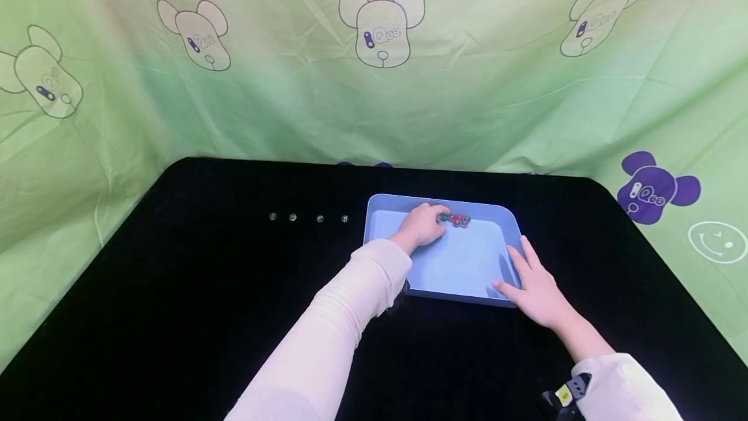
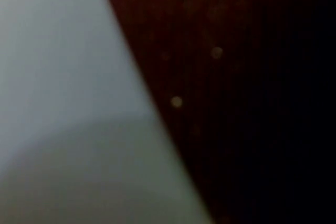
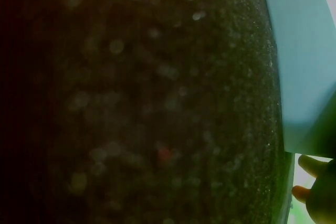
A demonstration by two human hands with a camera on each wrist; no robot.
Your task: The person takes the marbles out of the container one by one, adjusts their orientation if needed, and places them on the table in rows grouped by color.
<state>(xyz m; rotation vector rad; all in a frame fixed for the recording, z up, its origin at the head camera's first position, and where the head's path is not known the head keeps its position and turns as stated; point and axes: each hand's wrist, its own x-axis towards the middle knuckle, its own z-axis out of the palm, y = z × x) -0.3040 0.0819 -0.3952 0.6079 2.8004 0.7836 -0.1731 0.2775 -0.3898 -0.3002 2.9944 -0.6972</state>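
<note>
Sleeve point(image 1: 330, 323) up close; left hand point(image 1: 423, 225) bent beside the pieces point(image 1: 456, 220) in the tray point(image 1: 461, 265), grip unclear! Right hand point(image 1: 534, 288) spreads, holding nothing. Picking, seemingly; next wants a delicate pinch.

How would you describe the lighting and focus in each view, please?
Head view: brightly lit, blue tray, left hand and right hand fairly clear, black table nearly featureless; left wrist view: dim and blurred, soft shading low on the pale surface; right wrist view: dark, specks out of focus, fingers dim at lower right.
</note>
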